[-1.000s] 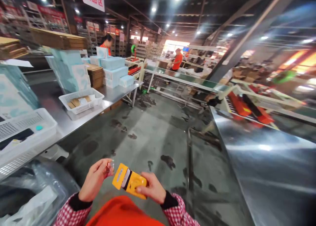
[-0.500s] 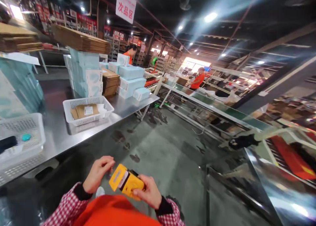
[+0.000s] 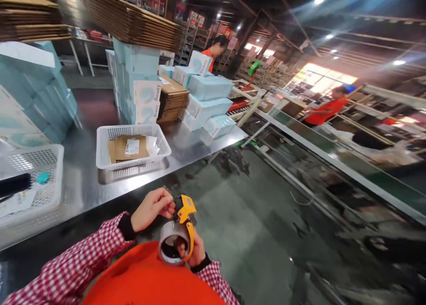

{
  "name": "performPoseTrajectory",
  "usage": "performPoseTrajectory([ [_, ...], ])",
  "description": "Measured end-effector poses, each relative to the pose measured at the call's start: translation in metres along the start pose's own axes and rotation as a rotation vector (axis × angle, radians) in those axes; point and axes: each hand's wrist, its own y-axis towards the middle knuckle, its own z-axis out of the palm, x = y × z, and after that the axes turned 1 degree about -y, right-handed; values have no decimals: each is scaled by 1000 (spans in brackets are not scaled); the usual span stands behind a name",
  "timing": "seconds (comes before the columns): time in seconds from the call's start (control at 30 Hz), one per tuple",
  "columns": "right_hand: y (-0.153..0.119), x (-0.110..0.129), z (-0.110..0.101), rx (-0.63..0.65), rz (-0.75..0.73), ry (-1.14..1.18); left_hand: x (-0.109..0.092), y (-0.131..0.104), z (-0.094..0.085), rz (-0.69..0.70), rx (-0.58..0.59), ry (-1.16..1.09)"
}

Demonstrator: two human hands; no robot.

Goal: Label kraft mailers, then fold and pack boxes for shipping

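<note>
A yellow tape dispenser [image 3: 187,209] with a wide roll of tape [image 3: 171,240] is held in front of the orange apron. My right hand [image 3: 196,249] grips it from the right, with fingers partly inside the roll. Close to the dispenser's black and yellow head, my left hand [image 3: 156,207] has its fingers curled together in a pinch; whatever they may hold is too small to make out. Both hands are off the table, above the floor near its front edge.
On the metal table [image 3: 83,180] stand a white basket [image 3: 101,149] with brown cardboard, another basket [image 3: 60,176] at the left, light-blue boxes [image 3: 213,87] and stacked flat cartons [image 3: 133,23]. A conveyor [image 3: 319,163] runs at the right. Two people in orange are farther back.
The view has turned left and closer to the table. The dispenser has been turned, so its roll now shows, and my left hand has come up beside its head.
</note>
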Motion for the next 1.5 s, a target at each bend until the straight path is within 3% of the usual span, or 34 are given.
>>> performPoseTrajectory([
  [0.13, 44, 25, 2, 154, -1, -126, -4, 46, -22, -76, -193, -96],
  [0.27, 95, 82, -14, 368, -206, -556, -13, 89, -35, -86, -342, -127],
  [0.43, 161, 169, -45, 426, -445, -1027, -36, 129, -21, -53, -464, -165],
  [0.57, 194, 220, -72, 503, -425, -1130, -42, 144, -5, 16, -535, -158],
  [0.7, 209, 245, -89, 562, -359, -1184, -29, 158, 2, 25, -631, -169],
  [0.87, 217, 257, -94, 624, -289, -1334, -18, 180, 7, 52, -683, -104],
  [0.93, 219, 261, -93, 606, -275, -1405, -16, 189, 11, 102, -684, 77],
  [1.03, 225, 269, -92, 550, -254, -1443, -13, 203, 21, 198, -666, 519],
  [1.1, 234, 276, -91, 534, -220, -1386, -17, 212, 32, 336, -632, 809],
  [1.17, 247, 284, -92, 541, -162, -1288, -27, 217, 47, 524, -566, 952],
  [1.27, 273, 295, -102, 329, -115, -1473, -51, 217, 71, 678, -308, 758],
  [1.33, 291, 298, -116, 110, -130, -1782, -65, 215, 79, 667, -283, 525],
  [1.4, 311, 298, -132, -8, -167, -1967, -71, 216, 73, 612, -478, 360],
  [1.5, 347, 293, -149, -85, -248, -2030, -63, 217, 48, 479, -781, -57],
])
